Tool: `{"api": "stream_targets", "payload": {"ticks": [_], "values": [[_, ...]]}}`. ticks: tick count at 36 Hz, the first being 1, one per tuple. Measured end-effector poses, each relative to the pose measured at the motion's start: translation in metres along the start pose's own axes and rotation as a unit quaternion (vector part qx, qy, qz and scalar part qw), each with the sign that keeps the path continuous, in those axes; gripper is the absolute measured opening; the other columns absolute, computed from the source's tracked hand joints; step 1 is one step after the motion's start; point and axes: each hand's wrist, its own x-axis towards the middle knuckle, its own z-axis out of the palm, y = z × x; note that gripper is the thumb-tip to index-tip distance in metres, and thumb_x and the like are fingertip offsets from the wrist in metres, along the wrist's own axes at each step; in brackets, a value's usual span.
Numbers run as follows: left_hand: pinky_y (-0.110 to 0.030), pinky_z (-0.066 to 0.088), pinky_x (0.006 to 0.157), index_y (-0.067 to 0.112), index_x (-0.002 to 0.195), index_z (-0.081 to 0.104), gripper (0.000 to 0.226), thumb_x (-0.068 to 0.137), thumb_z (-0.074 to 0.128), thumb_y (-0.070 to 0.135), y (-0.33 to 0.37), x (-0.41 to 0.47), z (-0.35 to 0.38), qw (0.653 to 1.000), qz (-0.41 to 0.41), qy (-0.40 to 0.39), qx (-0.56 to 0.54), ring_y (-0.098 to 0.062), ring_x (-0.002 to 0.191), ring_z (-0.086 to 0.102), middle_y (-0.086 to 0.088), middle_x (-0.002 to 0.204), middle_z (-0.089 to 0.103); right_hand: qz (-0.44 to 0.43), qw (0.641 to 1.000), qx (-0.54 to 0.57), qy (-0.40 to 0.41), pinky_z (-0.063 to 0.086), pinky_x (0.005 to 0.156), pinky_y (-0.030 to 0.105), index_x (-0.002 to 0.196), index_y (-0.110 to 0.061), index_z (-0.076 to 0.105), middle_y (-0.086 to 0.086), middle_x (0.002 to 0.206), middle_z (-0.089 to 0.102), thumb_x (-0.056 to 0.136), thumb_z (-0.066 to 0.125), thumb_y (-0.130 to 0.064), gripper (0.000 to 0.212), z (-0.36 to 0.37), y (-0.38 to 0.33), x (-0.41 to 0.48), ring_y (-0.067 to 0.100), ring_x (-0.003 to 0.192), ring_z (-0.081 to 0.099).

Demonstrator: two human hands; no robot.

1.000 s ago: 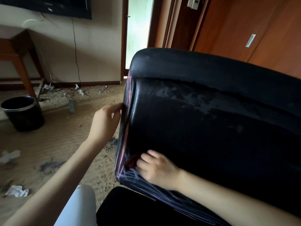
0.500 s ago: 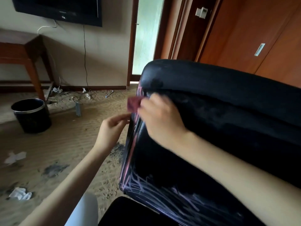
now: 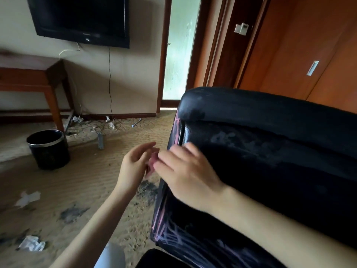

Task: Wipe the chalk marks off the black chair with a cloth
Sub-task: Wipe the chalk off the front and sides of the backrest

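The black chair (image 3: pixel 270 167) fills the right half of the head view. Pink and white chalk marks (image 3: pixel 170 235) cover its lower left corner, and more pink lines run up its left edge (image 3: pixel 176 128). A pale smear (image 3: pixel 231 138) lies on the upper part. My right hand (image 3: pixel 185 171) is at the chair's left edge, blurred, and pinches a small reddish cloth (image 3: pixel 152 162) at its fingertips. My left hand (image 3: pixel 135 163) is just left of the chair, off its surface. Its fingers are relaxed and lie beside the cloth, which is mostly hidden between the two hands.
A black waste bin (image 3: pixel 48 149) stands on the carpet at the left, beside a wooden table (image 3: pixel 29 78). Crumpled paper scraps (image 3: pixel 31 243) and cables (image 3: pixel 96 128) litter the floor. A television (image 3: pixel 81 18) hangs on the wall. Wooden doors (image 3: pixel 289 45) stand behind the chair.
My right hand swept the cloth up the chair's left edge from the lower corner, then came down to meet my left hand. My left hand let go of the chair's edge.
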Motion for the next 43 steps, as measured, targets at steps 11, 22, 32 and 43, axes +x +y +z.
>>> {"api": "stream_targets", "payload": {"ticks": [11, 22, 32, 43], "values": [[-0.008, 0.046, 0.066, 0.012, 0.117, 0.059, 0.025, 0.095, 0.048, 0.007, 0.003, 0.007, 0.005, 1.000, -0.015, 0.008, -0.020, -0.002, 0.083, 0.067, 0.001, 0.094, 0.071, 0.086, 0.986, -0.124, -0.066, 0.039, 0.070, 0.036, 0.070, -0.011, 0.072, 0.004, 0.077, 0.063, 0.075, 0.037, -0.009, 0.035, 0.026, 0.030, 0.026, 0.026, 0.082, 0.055], [-0.009, 0.046, 0.074, 0.017, 0.113, 0.062, 0.022, 0.094, 0.053, 0.010, 0.019, 0.000, -0.014, 0.999, 0.045, 0.008, 0.017, -0.005, 0.092, 0.066, 0.002, 0.097, 0.072, 0.047, 0.978, -0.032, -0.199, 0.037, 0.077, 0.035, 0.071, -0.021, 0.073, -0.006, 0.069, 0.064, 0.074, 0.058, -0.024, 0.016, 0.056, -0.030, -0.010, 0.019, 0.079, 0.056], [-0.014, 0.050, 0.074, 0.020, 0.113, 0.062, 0.024, 0.095, 0.052, 0.032, 0.074, -0.007, -0.016, 0.986, 0.127, -0.109, -0.020, -0.005, 0.094, 0.065, 0.005, 0.104, 0.069, 0.171, 0.968, 0.172, 0.068, 0.053, 0.053, 0.042, 0.089, -0.003, 0.062, 0.007, 0.079, 0.063, 0.079, 0.065, -0.009, 0.012, 0.008, 0.019, 0.029, 0.027, 0.069, 0.062], [-0.012, 0.050, 0.064, 0.016, 0.091, 0.066, 0.016, 0.086, 0.057, 0.004, 0.071, 0.011, -0.011, 0.988, 0.088, -0.106, -0.065, -0.004, 0.071, 0.065, 0.007, 0.076, 0.070, 0.297, 0.917, 0.262, -0.054, 0.048, 0.083, 0.027, 0.106, -0.019, 0.057, -0.007, 0.104, 0.058, 0.081, 0.075, -0.029, 0.032, -0.014, 0.049, 0.042, 0.007, 0.095, 0.055]]}}
